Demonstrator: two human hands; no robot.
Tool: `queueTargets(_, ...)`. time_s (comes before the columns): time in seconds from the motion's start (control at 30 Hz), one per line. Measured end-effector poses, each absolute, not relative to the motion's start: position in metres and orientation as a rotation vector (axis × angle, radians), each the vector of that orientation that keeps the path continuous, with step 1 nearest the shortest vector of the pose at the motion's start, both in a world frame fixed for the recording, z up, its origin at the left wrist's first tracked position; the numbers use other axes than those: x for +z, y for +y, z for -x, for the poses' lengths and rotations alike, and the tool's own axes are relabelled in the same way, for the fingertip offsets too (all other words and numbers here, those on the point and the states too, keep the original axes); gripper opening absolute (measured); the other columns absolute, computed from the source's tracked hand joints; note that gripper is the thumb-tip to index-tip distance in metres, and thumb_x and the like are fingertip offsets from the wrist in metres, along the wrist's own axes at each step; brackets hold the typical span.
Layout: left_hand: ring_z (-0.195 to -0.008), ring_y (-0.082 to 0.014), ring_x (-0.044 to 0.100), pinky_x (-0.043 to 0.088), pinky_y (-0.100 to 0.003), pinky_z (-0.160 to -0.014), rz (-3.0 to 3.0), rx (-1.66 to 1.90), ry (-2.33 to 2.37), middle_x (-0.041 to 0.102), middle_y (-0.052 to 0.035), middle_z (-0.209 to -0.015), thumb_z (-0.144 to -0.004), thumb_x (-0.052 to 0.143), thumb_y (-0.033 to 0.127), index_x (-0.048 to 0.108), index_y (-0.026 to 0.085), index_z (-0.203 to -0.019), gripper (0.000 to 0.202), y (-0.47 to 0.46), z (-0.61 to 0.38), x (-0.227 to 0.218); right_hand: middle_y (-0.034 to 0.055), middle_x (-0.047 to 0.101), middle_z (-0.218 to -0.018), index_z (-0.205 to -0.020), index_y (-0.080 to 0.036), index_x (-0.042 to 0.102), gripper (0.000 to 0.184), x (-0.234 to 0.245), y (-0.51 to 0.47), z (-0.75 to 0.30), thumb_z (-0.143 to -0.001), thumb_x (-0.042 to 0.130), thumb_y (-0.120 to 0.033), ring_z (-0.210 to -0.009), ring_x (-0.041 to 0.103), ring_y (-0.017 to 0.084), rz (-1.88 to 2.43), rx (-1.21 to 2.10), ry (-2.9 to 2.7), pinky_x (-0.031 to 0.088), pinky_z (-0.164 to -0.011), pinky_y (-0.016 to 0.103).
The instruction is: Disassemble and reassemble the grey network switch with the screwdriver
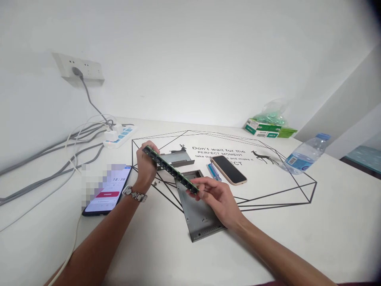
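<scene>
Memory module (170,169) unseated, left hand (145,167) clamping 1 end, right hand (217,198) pinching the other, sheet-metal plate (198,216) under right hand, loose screws (154,184) by left wrist (139,186).

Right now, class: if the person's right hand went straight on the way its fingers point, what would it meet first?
The long green circuit board comes first: the right hand grips its near end, so it is in contact already. What lies beyond the board along that line is hard to judge from this view.
</scene>
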State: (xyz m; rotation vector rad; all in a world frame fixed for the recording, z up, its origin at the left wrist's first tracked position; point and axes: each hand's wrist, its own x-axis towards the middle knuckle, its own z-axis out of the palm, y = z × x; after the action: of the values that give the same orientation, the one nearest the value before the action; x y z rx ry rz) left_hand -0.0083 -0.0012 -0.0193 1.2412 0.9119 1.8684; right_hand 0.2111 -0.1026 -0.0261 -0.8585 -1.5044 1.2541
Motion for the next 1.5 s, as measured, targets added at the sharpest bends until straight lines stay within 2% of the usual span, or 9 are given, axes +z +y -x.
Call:
queueTargets(0.13,-0.052,-0.0112,0.043,0.031,-0.023,-0.048,-1.377,1.945,0.912,0.046,0.0011,-0.057,-0.092,0.051,0.031,0.050,0.020,-0.060,0.034,-0.006,0.004,-0.017,-0.0042,0.054,-0.067,-0.100,-0.020,0.072,0.021,-0.026,-0.101,-0.209,-0.080,0.068,-0.022,-0.068,0.062,0.014,0.981,1.298,-1.446,0.057,-0.092,0.045)
queueTargets(0.3,-0.055,-0.0119,0.043,0.033,-0.023,-0.048,-1.424,1.922,0.992,0.049,-0.0002,-0.059,-0.095,0.048,0.029,0.051,0.019,-0.062,0.035,-0.015,-0.001,-0.010,-0.0043,0.053,-0.062,-0.092,-0.020,0.070,0.018,-0.021,-0.100,-0.206,-0.074,0.070,-0.020,-0.080,0.073,0.022,1.078,1.405,-1.316,0.059,-0.090,0.044)
queueTargets(0.43,-0.054,-0.0124,0.044,0.033,-0.023,-0.047,-1.398,1.912,1.001,0.049,-0.0004,-0.058,-0.095,0.046,0.028,0.051,0.020,-0.062,0.035,-0.014,-0.002,-0.010,-0.0019,0.061,-0.066,-0.094,-0.019,0.071,0.019,-0.018,-0.100,-0.207,-0.075,0.071,-0.022,-0.082,0.074,0.022,1.106,1.436,-1.280,0.060,-0.090,0.043)
queueTargets(0.8,-0.050,-0.0113,0.046,0.034,-0.023,-0.047,-1.299,1.959,0.882,0.050,0.0009,-0.055,-0.089,0.053,0.036,0.054,0.020,-0.060,0.033,0.004,0.010,-0.022,0.0008,0.063,-0.070,-0.107,-0.022,0.077,0.028,-0.010,-0.109,-0.209,-0.081,0.075,-0.032,-0.087,0.075,0.026,0.870,1.368,-1.414,0.061,-0.087,0.047)
queueTargets(1.07,-0.047,-0.0107,0.042,0.033,-0.024,-0.045,-1.188,1.938,0.787,0.046,0.0016,-0.055,-0.087,0.057,0.042,0.051,0.021,-0.060,0.035,-0.001,0.007,-0.017,0.0027,0.068,-0.074,-0.106,-0.023,0.078,0.030,-0.018,-0.108,-0.207,-0.079,0.077,-0.037,-0.083,0.074,0.024,0.927,1.348,-1.411,0.060,-0.089,0.049)
queueTargets(1.23,-0.047,-0.0107,0.041,0.030,-0.024,-0.044,-1.188,1.962,0.804,0.046,0.0017,-0.057,-0.085,0.060,0.039,0.051,0.021,-0.061,0.031,-0.004,0.007,-0.013,0.0034,0.070,-0.080,-0.107,-0.023,0.077,0.030,-0.022,-0.108,-0.204,-0.080,0.078,-0.036,-0.086,0.075,0.024,0.927,1.389,-1.361,0.060,-0.091,0.048)
queueTargets(1.37,-0.050,-0.0111,0.041,0.029,-0.023,-0.043,-1.239,1.973,0.833,0.047,0.0009,-0.058,-0.085,0.059,0.039,0.051,0.021,-0.061,0.031,-0.006,0.007,-0.011,0.0004,0.065,-0.075,-0.105,-0.022,0.076,0.031,-0.020,-0.108,-0.203,-0.077,0.080,-0.034,-0.084,0.075,0.024,0.926,1.464,-1.328,0.061,-0.089,0.046)
queueTargets(1.5,-0.052,-0.0117,0.041,0.030,-0.024,-0.045,-1.318,1.977,0.907,0.046,0.0009,-0.057,-0.090,0.053,0.032,0.049,0.020,-0.060,0.032,-0.008,0.007,-0.009,-0.0008,0.061,-0.075,-0.105,-0.020,0.074,0.034,-0.015,-0.109,-0.204,-0.074,0.079,-0.031,-0.084,0.074,0.024,0.955,1.499,-1.311,0.063,-0.084,0.045)
